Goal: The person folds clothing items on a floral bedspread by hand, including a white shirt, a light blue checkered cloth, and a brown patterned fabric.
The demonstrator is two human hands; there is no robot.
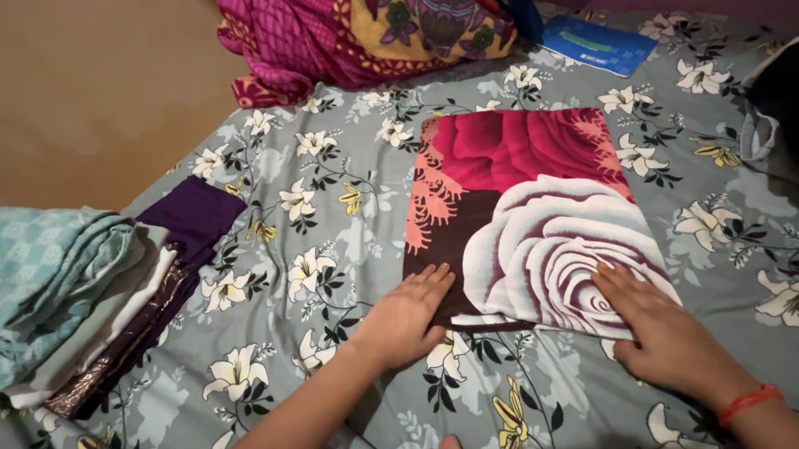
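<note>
Folded rose-print cloth (531, 218) lies flat mid-bed on grey floral sheet (328, 246). Left hand (409, 315) and right hand (665, 329) flat, fingers spread, pressing near edge, gripping nothing. Looks light, soft, limp; best pinched at near corners.

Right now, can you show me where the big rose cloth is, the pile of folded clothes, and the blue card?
Rose cloth (527, 218), head view, on the white rose.
Pile of folded clothes (66, 287), head view, on the teal top piece.
Blue card (598, 45), head view, on its middle.
</note>
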